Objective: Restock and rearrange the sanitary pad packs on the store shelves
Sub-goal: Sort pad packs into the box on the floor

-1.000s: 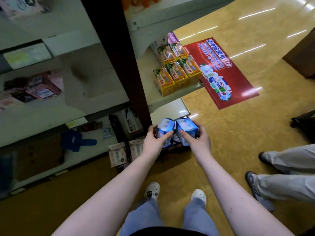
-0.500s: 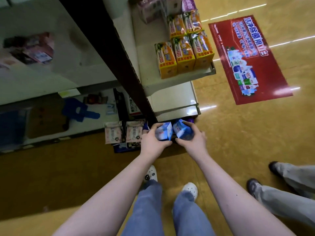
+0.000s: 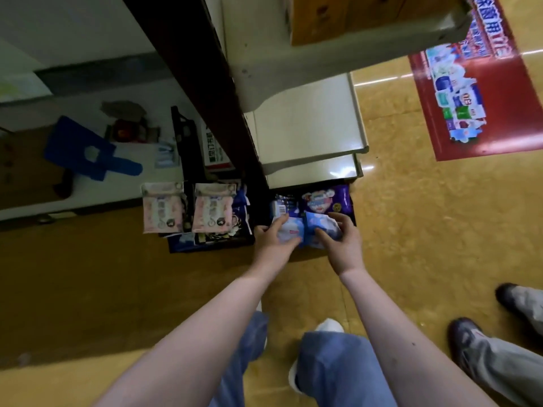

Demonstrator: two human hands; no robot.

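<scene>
My left hand (image 3: 271, 240) grips a light blue sanitary pad pack (image 3: 289, 232), and my right hand (image 3: 342, 245) grips a second blue pack (image 3: 318, 227) beside it. Both packs sit low over a dark crate (image 3: 351, 212) on the floor under the lowest shelf. A purple pad pack (image 3: 326, 201) lies in that crate just behind my hands. Two pink pad packs (image 3: 163, 211) (image 3: 213, 210) stand in another dark crate (image 3: 208, 245) to the left.
A dark brown shelf post (image 3: 199, 69) runs down the middle. White shelves (image 3: 308, 124) jut out above the crate. A red floor sticker (image 3: 476, 92) lies at right. Another person's shoes (image 3: 464, 336) stand at the lower right. A blue plastic item (image 3: 85, 148) lies on the left shelf.
My hands have gone down with the two blue packs to the crate on the floor. The view has tilted downward, so the orange boxes on the upper shelf have nearly left the frame.
</scene>
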